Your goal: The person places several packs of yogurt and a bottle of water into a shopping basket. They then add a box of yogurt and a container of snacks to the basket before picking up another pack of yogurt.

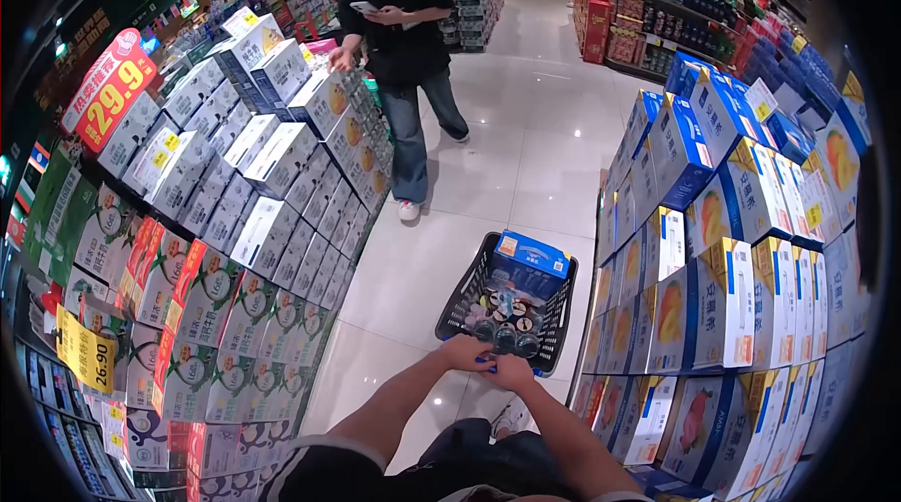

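A black plastic shopping basket (557,328) is in front of my body, its near end toward me. My left hand (466,353) is closed round the basket's blue handle at the near end. Beside it, my right hand (511,372) is wrapped round the same handle, and the two hands nearly touch. Inside the basket, a blue carton (533,254) stands at the far end. Several small round containers (507,307) with dark and light lids lie in the middle. Dark-capped jars (504,340) are at the near end, close to my hands.
Stacked milk cartons (282,159) line the left, with a red price sign (113,89) and a yellow price tag (86,349). Blue and white boxes (713,305) are piled high on the right. Ahead on the tiled floor (526,127), a person (399,33) holds a phone (363,7).
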Tool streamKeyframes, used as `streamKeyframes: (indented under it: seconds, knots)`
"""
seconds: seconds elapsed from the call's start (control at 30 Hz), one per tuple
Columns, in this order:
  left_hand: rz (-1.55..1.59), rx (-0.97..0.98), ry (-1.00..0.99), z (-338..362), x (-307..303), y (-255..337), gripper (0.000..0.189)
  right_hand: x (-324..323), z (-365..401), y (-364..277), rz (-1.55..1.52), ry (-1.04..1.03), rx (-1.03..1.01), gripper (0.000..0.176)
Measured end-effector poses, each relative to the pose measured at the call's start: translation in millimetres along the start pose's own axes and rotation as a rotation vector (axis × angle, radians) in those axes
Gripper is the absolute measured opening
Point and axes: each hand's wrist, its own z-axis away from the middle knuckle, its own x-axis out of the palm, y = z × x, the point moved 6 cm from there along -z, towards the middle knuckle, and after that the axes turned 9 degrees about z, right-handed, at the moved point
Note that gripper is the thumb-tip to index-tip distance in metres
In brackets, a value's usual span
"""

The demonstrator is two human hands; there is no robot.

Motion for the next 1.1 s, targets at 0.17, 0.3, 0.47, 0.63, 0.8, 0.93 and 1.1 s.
streamKeyframes:
  seconds: [0.17, 0.3, 0.47, 0.63, 0.8, 0.93, 1.1]
  knots:
    - [-0.001, -0.037, -0.009, -50, -28, -18, 0.039, -24, -43, 30, -0.007, -0.017, 0.036, 0.042]
    - [0.036, -0.005, 0.003, -93, -50, -32, 0.04, -44, -75, 58, -0.036, 0.044, 0.039, 0.04]
    - [0.076, -0.016, -0.078, -152, -71, -56, 0.045, -75, -115, 87, -0.039, 0.025, 0.036, 0.04]
    - [0.142, -0.012, -0.138, -209, -82, -72, 0.045, -103, -152, 124, -0.115, 0.0, 0.062, 0.039]
    - [0.144, -0.022, -0.207, -278, -98, -89, 0.045, -139, -192, 165, -0.095, 0.076, 0.047, 0.038]
    - [0.166, -0.031, -0.277, -325, -115, -99, 0.049, -173, -223, 189, -0.148, 0.119, 0.058, 0.036]
    - [0.156, -0.048, -0.31, -391, -134, -113, 0.056, -203, -261, 236, -0.14, 0.115, 0.079, 0.036]
